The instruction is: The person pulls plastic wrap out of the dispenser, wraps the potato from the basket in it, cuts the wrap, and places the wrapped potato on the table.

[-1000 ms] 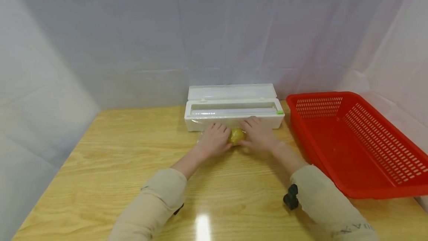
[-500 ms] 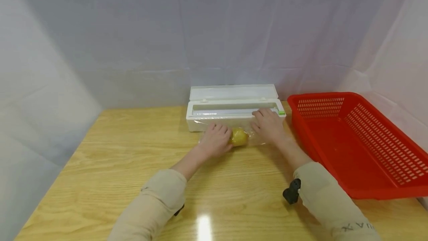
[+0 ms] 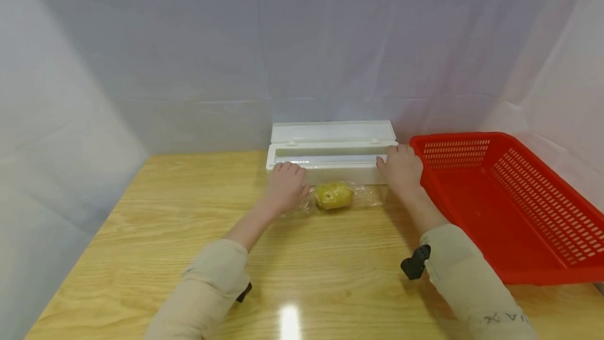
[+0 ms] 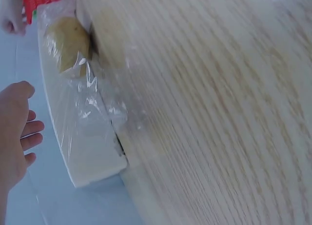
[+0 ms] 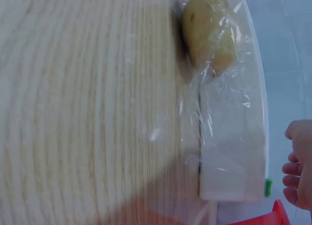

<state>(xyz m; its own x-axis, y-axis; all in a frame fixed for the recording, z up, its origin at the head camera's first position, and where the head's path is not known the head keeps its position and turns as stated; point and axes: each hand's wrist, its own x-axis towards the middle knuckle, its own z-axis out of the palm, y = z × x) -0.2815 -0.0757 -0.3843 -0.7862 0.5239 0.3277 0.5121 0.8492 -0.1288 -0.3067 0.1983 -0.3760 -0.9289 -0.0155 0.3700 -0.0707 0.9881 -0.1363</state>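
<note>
A potato point(image 3: 334, 195) in clear plastic film point(image 3: 368, 197) lies in front of a long white cling film dispenser point(image 3: 349, 174), whose lid point(image 3: 332, 131) is tipped up at the back. My left hand point(image 3: 284, 187) is above the dispenser's left front part, fingers slightly bent; in the left wrist view nothing shows between them. Around the dispenser's right end is my right hand point(image 3: 402, 171), its fingers loosely curved and holding nothing visible in the right wrist view. A green cutter slider point(image 5: 268, 187) sits at that end, hidden by the hand in the head view. Contact with the dispenser cannot be made out.
To the right stands a red plastic basket point(image 3: 476, 193) with slotted sides, close beside my right hand. The wooden table point(image 3: 189, 235) extends to the left and front. White sheeting point(image 3: 198, 56) hangs behind and at both sides.
Both hands have come away from the wrapped potato: the right moved right to the dispenser's end, the left shifted left and up. The potato and its film are now uncovered between them.
</note>
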